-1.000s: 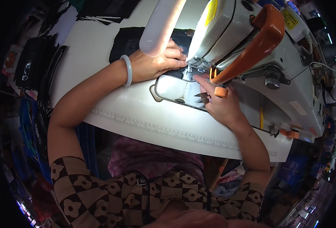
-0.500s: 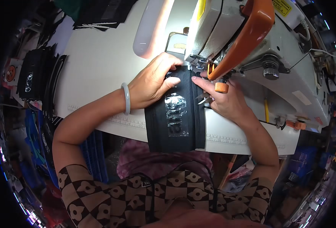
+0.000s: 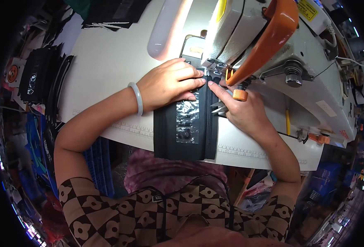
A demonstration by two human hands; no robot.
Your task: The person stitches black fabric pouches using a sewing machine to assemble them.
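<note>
One flat black fabric panel [image 3: 163, 136] reaches the white metal sewing machine [image 3: 241, 37]; the left hand [image 3: 169, 83] lays loosely extended fingers on it, the right hand [image 3: 244, 108] points its index, other fingers curled around silver-bladed snips [image 3: 219, 109].

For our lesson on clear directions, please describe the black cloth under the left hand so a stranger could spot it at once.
Find the big sewing machine on the white table. At its needle end, the black cloth lies beneath the left hand, a shiny strip along its middle. Unlike the black stack at far left, it reaches the table's near edge.
</note>
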